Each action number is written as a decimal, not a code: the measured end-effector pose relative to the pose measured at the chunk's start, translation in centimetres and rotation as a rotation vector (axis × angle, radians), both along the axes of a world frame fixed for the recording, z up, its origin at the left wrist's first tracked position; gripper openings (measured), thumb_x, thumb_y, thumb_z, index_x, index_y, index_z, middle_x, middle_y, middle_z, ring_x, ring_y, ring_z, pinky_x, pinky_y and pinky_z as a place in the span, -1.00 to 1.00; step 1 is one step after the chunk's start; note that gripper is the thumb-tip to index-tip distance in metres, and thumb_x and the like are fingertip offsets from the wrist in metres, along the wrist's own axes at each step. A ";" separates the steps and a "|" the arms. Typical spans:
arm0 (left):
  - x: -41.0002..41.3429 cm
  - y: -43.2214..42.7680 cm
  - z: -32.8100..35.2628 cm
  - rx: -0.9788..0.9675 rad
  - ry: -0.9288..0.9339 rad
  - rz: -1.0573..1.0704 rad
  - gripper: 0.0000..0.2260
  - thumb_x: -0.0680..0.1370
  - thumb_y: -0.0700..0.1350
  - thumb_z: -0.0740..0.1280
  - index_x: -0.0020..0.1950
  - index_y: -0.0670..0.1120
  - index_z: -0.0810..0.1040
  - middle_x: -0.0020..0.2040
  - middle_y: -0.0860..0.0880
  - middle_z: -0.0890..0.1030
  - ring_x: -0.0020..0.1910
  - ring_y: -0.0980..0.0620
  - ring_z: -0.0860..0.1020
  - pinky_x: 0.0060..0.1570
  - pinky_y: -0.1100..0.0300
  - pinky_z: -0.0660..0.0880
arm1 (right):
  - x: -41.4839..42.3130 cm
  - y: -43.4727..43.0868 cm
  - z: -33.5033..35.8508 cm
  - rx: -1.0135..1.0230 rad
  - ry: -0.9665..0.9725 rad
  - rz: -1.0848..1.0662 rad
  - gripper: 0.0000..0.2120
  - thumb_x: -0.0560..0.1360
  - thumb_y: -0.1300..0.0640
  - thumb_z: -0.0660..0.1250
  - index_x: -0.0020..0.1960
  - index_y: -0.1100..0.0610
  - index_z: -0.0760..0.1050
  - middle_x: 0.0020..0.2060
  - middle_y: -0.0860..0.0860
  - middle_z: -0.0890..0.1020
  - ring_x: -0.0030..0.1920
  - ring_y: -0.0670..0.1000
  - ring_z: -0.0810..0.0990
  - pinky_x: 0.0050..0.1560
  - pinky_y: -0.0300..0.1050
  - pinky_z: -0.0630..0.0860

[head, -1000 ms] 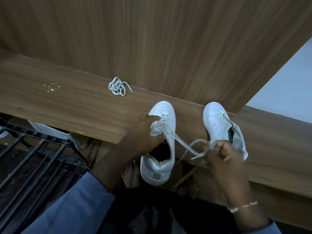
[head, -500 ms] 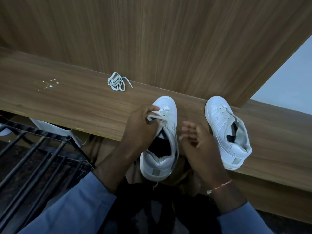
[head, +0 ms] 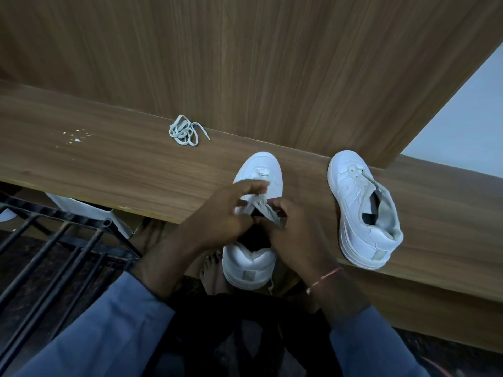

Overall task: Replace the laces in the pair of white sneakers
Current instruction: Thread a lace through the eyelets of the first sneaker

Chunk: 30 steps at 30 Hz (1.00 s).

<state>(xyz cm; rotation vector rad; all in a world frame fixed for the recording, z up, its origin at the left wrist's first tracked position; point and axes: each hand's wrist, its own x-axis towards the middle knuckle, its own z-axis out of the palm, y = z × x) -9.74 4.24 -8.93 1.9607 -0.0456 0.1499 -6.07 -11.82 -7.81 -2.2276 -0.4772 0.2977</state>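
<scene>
On the wooden bench (head: 109, 164) the first sneaker (head: 258, 170) lay lengthwise across the near edge, toe towards the back panel (head: 245, 63) and heel hanging out over that edge; both hands met over its throat; the left hand (head: 217, 216) had its fingers curled across the eyelet rows, its thumb tucked against the tongue; the right hand (head: 294, 235) was curled too, fingertips pinching the pale lace and tongue at the opening, though blur hid exactly which strand each held; a thin thread band (head: 325, 278) circled the right wrist; a lace end (head: 270, 285) dangled beside the heel; the second sneaker (head: 359, 213) sat well apart towards the bench's right end, unlaced, tongue slack, heel just past the near edge; a loose coiled lace (head: 183, 130) rested at the far edge against the back panel; pale specks (head: 74, 136) dotted the bench further left; a black metal rack (head: 54, 240) stood below the near edge.
</scene>
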 end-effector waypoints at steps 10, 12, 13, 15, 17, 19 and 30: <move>1.2 -0.9 -1.1 0.376 -0.125 -0.047 -0.54 0.32 0.07 0.24 0.13 -0.09 0.62 0.24 0.00 0.52 0.27 0.00 0.39 0.28 0.22 0.24 | 1.3 -0.5 1.1 -0.025 0.041 -0.012 -0.83 0.55 0.00 0.36 -0.16 0.06 0.51 -0.35 -0.08 0.59 -0.34 -0.13 0.52 -0.35 -0.32 0.40; 1.2 -1.0 -1.2 0.349 -0.137 -0.025 -0.53 0.38 0.16 0.18 0.08 -0.10 0.63 0.20 0.00 0.54 0.23 0.06 0.40 0.28 0.20 0.25 | 1.5 -0.5 1.3 -0.027 0.138 0.013 -0.83 0.60 0.04 0.27 -0.13 0.06 0.50 -0.34 -0.03 0.58 -0.35 -0.06 0.53 -0.30 -0.15 0.49; 1.3 -1.1 -1.3 0.371 -0.168 -0.014 -0.55 0.42 0.17 0.17 0.05 -0.10 0.64 0.18 0.00 0.55 0.20 0.08 0.40 0.26 0.23 0.25 | 1.5 -0.6 1.4 -0.037 0.156 0.013 -0.81 0.62 0.06 0.23 -0.11 0.08 0.51 -0.34 -0.01 0.57 -0.35 -0.04 0.52 -0.30 -0.12 0.51; 1.6 -1.2 -1.8 0.418 -0.212 -0.022 -0.60 0.49 0.18 0.16 -0.04 -0.08 0.63 0.12 -0.01 0.56 0.14 0.13 0.39 0.20 0.37 0.20 | 1.5 -1.1 2.0 -0.123 0.127 0.039 -0.73 0.65 0.07 0.15 -0.08 0.11 0.57 -0.32 -0.06 0.60 -0.33 -0.12 0.53 -0.30 -0.20 0.45; 2.2 -0.9 -2.0 0.437 -0.213 -0.036 -0.66 0.51 0.14 0.18 -0.09 -0.06 0.63 0.09 -0.01 0.56 0.10 0.15 0.37 0.13 0.45 0.15 | 1.2 -2.1 2.8 -0.159 0.136 0.100 -0.68 0.67 0.03 0.13 -0.10 0.06 0.60 -0.46 -0.25 0.57 -0.42 -0.28 0.49 -0.36 -0.32 0.31; 2.7 -0.7 -2.2 0.448 -0.184 -0.024 -0.74 0.51 0.09 0.23 -0.11 -0.05 0.62 0.09 0.02 0.56 0.09 0.08 0.39 0.08 0.38 0.15 | 0.8 -3.5 3.3 -0.143 0.161 0.110 -0.66 0.66 -0.03 0.14 -0.16 0.02 0.59 -0.57 -0.24 0.47 -0.54 -0.28 0.40 -0.38 -0.29 0.25; 2.2 -1.4 -2.0 0.402 -0.195 0.116 -0.79 0.54 -0.03 0.21 -0.11 -0.08 0.60 0.03 0.01 0.60 0.07 -0.04 0.51 0.11 0.16 0.28 | -5.6 -15.8 4.0 0.824 0.540 -0.339 -0.78 0.54 0.05 0.24 -0.16 0.20 0.44 -0.48 -0.02 0.19 -0.57 -0.13 0.13 -0.56 -0.27 0.00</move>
